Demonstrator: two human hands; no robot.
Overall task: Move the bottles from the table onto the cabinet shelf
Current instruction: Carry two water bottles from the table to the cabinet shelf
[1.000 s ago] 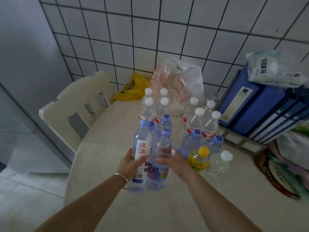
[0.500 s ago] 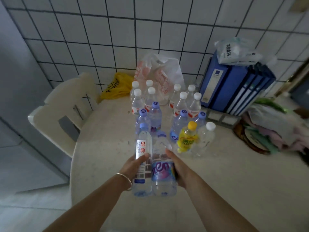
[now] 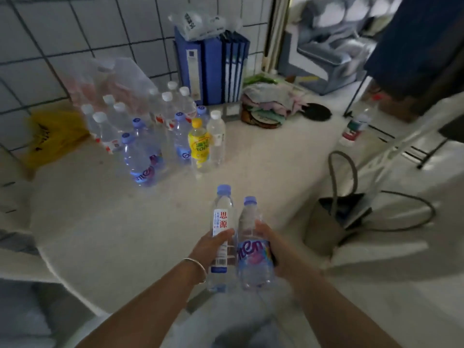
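Two bottles are up off the table right now, one per hand, held side by side and touching near the front edge of the pale round table (image 3: 120,237). The left hand (image 3: 211,249) is wrapped around a slim clear water bottle (image 3: 222,237) with a pale blue cap and a tall white label carrying red Chinese characters plus a barcode lower down. There's a thin silver bangle (image 3: 197,266) on that wrist. The right hand (image 3: 270,247) grips a slightly fatter clear bottle (image 3: 253,249) with a blue-purple cap and a purple and blue label with big white lettering. Both are upright, tilted a touch away from the camera.

The rest of the bottle cluster (image 3: 155,121) sits further back on the table by the tiled wall: white-capped ones with red labels, blue-capped ones with the same purple label, and a yellow-capped yellow drink bottle (image 3: 199,144) at the right of the bunch next to a clear white-capped one (image 3: 216,136).

Behind them, a crumpled plastic bag (image 3: 113,79), a yellow bag (image 3: 50,136) on the left, and blue binders (image 3: 213,69) standing against the wall. A lone bottle (image 3: 355,124) stands off to the right, pretty blurry.
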